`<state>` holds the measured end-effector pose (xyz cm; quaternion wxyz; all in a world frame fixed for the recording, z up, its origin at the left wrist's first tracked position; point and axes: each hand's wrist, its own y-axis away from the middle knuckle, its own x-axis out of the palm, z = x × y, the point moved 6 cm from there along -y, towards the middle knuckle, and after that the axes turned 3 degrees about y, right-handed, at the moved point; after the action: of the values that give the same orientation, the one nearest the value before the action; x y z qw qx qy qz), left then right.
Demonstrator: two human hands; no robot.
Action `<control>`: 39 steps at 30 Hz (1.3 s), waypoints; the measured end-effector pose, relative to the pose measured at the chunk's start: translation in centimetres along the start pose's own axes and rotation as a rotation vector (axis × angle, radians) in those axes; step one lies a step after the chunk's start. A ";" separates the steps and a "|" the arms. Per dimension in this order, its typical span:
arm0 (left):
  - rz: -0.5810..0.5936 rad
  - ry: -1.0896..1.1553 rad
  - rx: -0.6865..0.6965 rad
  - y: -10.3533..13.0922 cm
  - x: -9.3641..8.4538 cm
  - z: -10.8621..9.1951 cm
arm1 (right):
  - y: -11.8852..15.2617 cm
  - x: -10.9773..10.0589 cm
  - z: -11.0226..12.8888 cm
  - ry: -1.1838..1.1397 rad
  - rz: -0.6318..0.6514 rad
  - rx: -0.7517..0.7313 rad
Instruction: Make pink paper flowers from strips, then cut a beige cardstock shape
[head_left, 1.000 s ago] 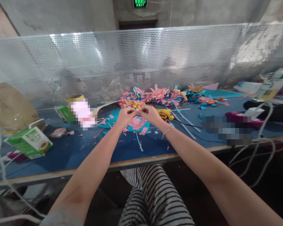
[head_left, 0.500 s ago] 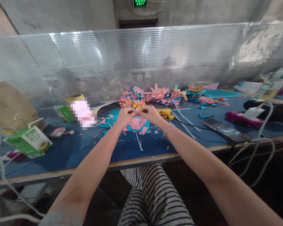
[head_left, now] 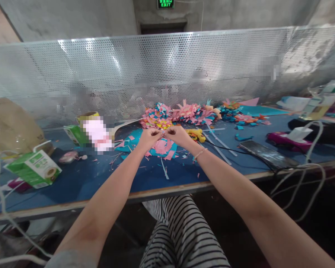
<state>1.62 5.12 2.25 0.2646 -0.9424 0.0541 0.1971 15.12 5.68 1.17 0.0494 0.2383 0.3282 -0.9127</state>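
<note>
Both hands (head_left: 150,137) (head_left: 177,136) pinch a tiny, indistinct piece (head_left: 163,131), while a purple box (head_left: 281,141) holds white tissue (head_left: 299,133)

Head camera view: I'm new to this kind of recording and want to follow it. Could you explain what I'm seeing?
There is no machine here: these are a person's bare hands. One camera, worn on the head, takes every picture, looking forward and down past the forearms.

The left hand and right hand meet at the fingertips; anything pinched between them is too small to identify. Just below them, pink paper pieces lie over blue paper.

On the blue table, frilly paper bunches sit beyond the hands, with a yellow-handled tool beside the right hand. A dark phone lies farther right, and a green carton stands at left.
</note>
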 end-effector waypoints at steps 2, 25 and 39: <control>0.006 0.013 -0.011 0.1 0.1 -0.1 | 0.0 0.0 -0.1 -0.005 0.004 0.002; -0.238 0.473 -0.129 -0.6 -1.0 2.3 | 0.1 -0.4 0.4 -0.164 -0.111 0.040; -0.151 0.212 -0.075 -0.7 -0.7 2.2 | 0.1 -1.0 0.3 -0.046 -0.166 0.076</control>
<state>0.40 6.90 1.11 0.2359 -0.9687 0.0035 0.0778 15.90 5.37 1.82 -0.0278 0.1908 0.3108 -0.9307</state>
